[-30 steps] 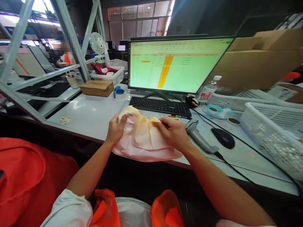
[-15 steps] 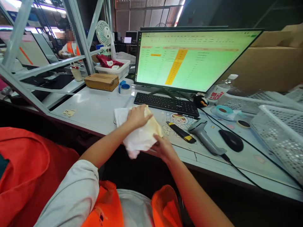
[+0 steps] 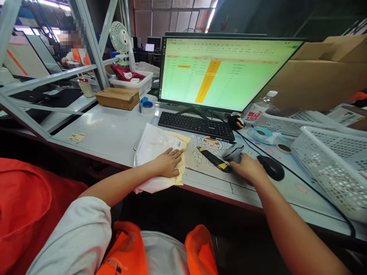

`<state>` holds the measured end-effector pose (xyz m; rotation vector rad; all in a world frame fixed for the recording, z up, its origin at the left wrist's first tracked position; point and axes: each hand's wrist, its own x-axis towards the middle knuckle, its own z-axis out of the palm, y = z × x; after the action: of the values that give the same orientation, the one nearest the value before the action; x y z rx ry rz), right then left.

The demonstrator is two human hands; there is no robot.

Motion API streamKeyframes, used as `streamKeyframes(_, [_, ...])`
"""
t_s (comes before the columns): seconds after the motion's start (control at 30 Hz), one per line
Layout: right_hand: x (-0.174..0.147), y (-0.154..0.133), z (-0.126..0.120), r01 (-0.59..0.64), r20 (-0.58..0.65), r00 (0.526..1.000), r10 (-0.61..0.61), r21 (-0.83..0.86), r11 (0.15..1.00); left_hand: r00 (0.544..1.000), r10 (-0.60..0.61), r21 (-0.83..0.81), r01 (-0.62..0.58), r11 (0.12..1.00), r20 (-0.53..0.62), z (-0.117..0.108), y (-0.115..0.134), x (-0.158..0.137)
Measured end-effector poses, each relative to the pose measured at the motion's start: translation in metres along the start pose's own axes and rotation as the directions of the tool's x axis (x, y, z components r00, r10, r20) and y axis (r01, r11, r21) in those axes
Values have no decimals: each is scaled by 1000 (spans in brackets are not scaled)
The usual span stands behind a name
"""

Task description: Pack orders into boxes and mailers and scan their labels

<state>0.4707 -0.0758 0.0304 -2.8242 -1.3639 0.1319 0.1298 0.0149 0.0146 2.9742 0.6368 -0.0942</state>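
Observation:
A white plastic-wrapped parcel (image 3: pixel 153 147) with a pale yellow item inside and a barcode label lies flat on the white desk (image 3: pixel 111 131) near its front edge. My left hand (image 3: pixel 168 163) rests palm-down on it, fingers spread. My right hand (image 3: pixel 249 170) is wrapped around the handle of a grey barcode scanner (image 3: pixel 233 152), whose head points toward the parcel. A black and yellow utility knife (image 3: pixel 213 159) lies between the parcel and the scanner.
Behind stand a monitor (image 3: pixel 226 72) with a green spreadsheet and a black keyboard (image 3: pixel 196 125). A black mouse (image 3: pixel 272 168), tape rolls (image 3: pixel 259 133), a water bottle (image 3: pixel 256 109) and white mesh baskets (image 3: pixel 335 160) are at the right. A cardboard box (image 3: pixel 117 98) sits far left; another person works beyond the rack.
The parcel was held in both hands, then turned over and laid flat on the desk. My right hand left it and took hold of the scanner. My left hand now presses the parcel down.

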Motion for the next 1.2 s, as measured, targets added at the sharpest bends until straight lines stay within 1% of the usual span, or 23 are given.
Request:
streamKeyframes(0.07, [-1, -11, 0, 1, 16, 1000, 0, -38, 999, 999, 16, -34, -14, 999, 45, -5, -2, 5])
streamKeyframes(0.13, [-3, -20, -10, 14, 14, 1000, -13, -51, 999, 996, 8, -44, -4, 999, 89, -10, -1, 9])
streamKeyframes(0.2, [-8, -26, -32, 71, 17, 997, -71, -26, 997, 995, -8, -2, 8, 1000, 99, -13, 3, 14])
streamKeyframes(0.27, [-16, -34, -61, 188, 74, 979, -190, 28, 982, 997, -10, 73, 4, 997, 77, -14, 10, 19])
streamKeyframes(0.3, [-22, -40, -75, 271, 117, 954, -277, 66, 960, 998, -3, 113, -4, 994, 61, -14, 14, 21])
streamKeyframes(0.33, [-29, -48, -89, 355, 155, 917, -368, 107, 929, 999, 7, 148, -14, 989, 47, -14, 18, 22])
streamKeyframes(0.4, [-44, -67, -110, 500, 198, 826, -528, 176, 848, 999, 27, 199, -33, 979, 32, -13, 24, 25])
streamKeyframes(0.43, [-51, -77, -117, 550, 201, 788, -582, 196, 812, 999, 37, 214, -43, 976, 33, -12, 27, 26])
streamKeyframes(0.5, [-60, -97, -122, 613, 182, 741, -646, 207, 762, 998, 55, 229, -61, 972, 33, -11, 30, 27])
streamKeyframes(0.57, [-61, -112, -119, 654, 160, 712, -684, 203, 729, 998, 53, 236, -56, 970, 20, -8, 31, 27])
streamKeyframes(0.63, [-58, -120, -112, 676, 143, 696, -704, 202, 709, 999, 33, 236, -29, 971, -11, -4, 31, 26])
streamKeyframes(0.7, [-51, -120, -106, 682, 127, 690, -712, 215, 699, 998, 25, 234, -12, 972, -51, 2, 31, 25])
streamKeyframes(0.73, [-47, -117, -103, 680, 112, 695, -710, 218, 700, 997, 29, 237, -10, 971, -74, 5, 30, 24])
streamKeyframes(0.77, [-42, -112, -100, 670, 94, 710, -698, 214, 711, 995, 34, 242, -10, 970, -92, 7, 29, 23])
streamKeyframes(0.8, [-37, -105, -96, 646, 72, 740, -669, 200, 737, 994, 34, 245, -7, 969, -108, 8, 27, 21])
streamKeyframes(0.87, [-26, -86, -86, 560, 30, 821, -570, 149, 815, 991, 22, 237, 10, 971, -130, 6, 23, 15])
streamKeyframes(0.93, [-16, -63, -74, 441, -8, 897, -442, 99, 892, 987, -16, 201, 48, 978, -159, -4, 20, 2])
streamKeyframes(1.0, [-8, -39, -59, 309, -43, 951, -307, 55, 949, 973, -85, 122, 113, 986, -212, -22, 19, -19])
streamKeyframes(1.07, [-5, -16, -44, 174, -70, 983, -172, 21, 984, 953, -164, -12, 167, 986, -256, -38, 21, -48])
streamKeyframes(1.1, [-5, -7, -37, 118, -78, 990, -117, 11, 993, 948, -187, -89, 169, 982, -258, -42, 23, -64])
streamKeyframes(1.13, [-6, 1, -31, 76, -83, 994, -75, 6, 997, 951, -196, -156, 161, 975, -240, -42, 25, -79])
streamKeyframes(1.2, [-8, 11, -24, 18, -86, 996, -18, 4, 1000, 959, -220, -218, 179, 959, -181, -28, 30, -102])
